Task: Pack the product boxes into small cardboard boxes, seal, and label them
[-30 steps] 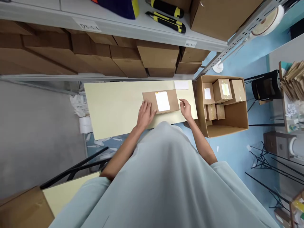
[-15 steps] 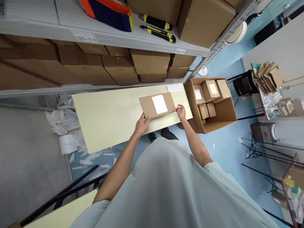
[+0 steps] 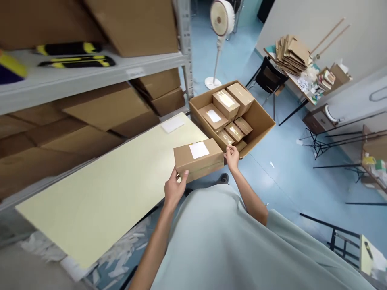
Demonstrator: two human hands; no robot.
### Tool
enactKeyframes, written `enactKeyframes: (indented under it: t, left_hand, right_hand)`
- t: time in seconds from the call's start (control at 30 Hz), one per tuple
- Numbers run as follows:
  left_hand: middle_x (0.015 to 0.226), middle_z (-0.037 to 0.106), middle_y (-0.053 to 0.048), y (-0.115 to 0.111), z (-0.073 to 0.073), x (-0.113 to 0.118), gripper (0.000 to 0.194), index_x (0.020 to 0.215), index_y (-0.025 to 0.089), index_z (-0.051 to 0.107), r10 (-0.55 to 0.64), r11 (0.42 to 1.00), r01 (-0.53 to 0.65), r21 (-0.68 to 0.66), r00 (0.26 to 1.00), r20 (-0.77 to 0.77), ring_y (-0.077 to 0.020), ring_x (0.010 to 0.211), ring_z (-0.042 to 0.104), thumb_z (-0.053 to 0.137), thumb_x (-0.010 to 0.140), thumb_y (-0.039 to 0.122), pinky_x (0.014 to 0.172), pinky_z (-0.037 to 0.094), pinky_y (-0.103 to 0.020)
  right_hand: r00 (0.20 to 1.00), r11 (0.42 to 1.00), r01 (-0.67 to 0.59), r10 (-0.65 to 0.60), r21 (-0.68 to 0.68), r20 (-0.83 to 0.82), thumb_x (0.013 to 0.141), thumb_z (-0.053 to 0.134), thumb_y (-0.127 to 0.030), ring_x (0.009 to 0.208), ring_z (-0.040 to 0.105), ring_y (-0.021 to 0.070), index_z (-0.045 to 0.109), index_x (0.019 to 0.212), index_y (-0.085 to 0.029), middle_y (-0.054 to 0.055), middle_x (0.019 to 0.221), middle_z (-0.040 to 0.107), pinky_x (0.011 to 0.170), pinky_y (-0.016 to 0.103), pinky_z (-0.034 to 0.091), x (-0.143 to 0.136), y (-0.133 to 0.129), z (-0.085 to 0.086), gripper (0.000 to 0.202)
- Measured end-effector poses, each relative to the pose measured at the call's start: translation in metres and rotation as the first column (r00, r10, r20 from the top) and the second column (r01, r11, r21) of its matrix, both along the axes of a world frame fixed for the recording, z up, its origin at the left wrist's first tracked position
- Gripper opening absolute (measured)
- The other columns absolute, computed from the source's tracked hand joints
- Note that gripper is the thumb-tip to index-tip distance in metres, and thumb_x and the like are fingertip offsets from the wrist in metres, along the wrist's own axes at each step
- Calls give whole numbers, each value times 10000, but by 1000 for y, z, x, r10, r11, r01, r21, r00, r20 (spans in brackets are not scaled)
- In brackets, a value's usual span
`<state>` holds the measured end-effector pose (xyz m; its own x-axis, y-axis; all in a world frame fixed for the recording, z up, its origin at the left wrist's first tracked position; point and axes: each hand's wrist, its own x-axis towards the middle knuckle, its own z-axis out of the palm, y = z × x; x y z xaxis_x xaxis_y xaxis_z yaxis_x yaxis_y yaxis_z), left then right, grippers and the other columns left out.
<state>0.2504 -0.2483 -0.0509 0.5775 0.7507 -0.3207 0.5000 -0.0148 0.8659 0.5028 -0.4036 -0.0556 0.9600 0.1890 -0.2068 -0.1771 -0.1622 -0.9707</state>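
Observation:
A long cardboard box with a white label on its top is held over the front right part of the pale yellow tabletop. At its left end, my left hand is closed round the lower corner, thumb on the front side. My right hand has its fingers curled together against the box's right end; part of that contact is hidden. Just beyond my right hand stands a large open carton containing several smaller taped boxes, some with white labels. A white paper lies near the table's far right corner.
A metal shelf runs along the table's far side, with cardboard boxes and yellow-black utility knives. Behind the carton stand a white fan and a black chair. Scrap paper litters the floor at the table's near side.
My view has turned to the right. Both hands have lifted the labelled box and carried it toward the large carton; more of its front side now shows.

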Motion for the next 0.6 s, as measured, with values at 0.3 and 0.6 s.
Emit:
enactKeyframes:
  t: [0.3,0.6]
  left_hand:
    - [1674,698,-160,-90,41,153,757,1669,226,621,-107,994,104,25,976,187,-350,1543,694,719,1027,616,1346,525,-508]
    - [1706,678,-128,-130,51,251,794,1716,251,609,-181,982,172,73,973,145,-348,1599,640,736,1040,647,1386,475,-506]
  right_hand:
    - [941,905,339,-321,258,-111,904,858,-529,856,760,164,667,1098,-236,-16,888,707,895,351,708,113,-120,25,400]
    - [904,877,419,-378,236,-201,810,937,-544,989,815,222,754,1290,-166,69,985,839,977,392,702,175,-177,4,637]
